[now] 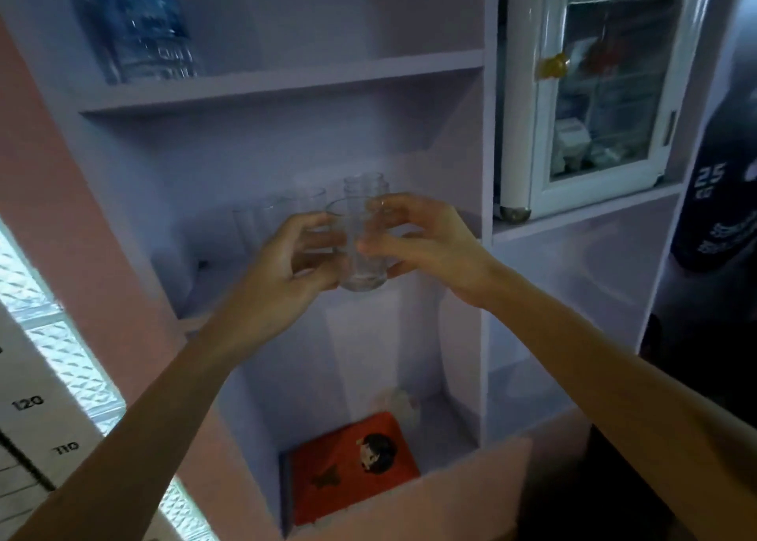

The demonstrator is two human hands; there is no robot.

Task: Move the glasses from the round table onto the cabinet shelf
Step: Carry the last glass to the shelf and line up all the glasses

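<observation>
Both hands are raised in front of the middle shelf of a pale lilac cabinet. My left hand grips a clear glass from the left. My right hand grips another clear glass from the right. The two glasses touch each other between my hands. Behind them, several more clear glasses stand upright at the back of that shelf, some partly hidden by my fingers.
A pack of water bottles sits on the upper shelf. An orange box lies in the bottom compartment. A small glass-door fridge stands on the right cabinet section. A pink wall flanks the left.
</observation>
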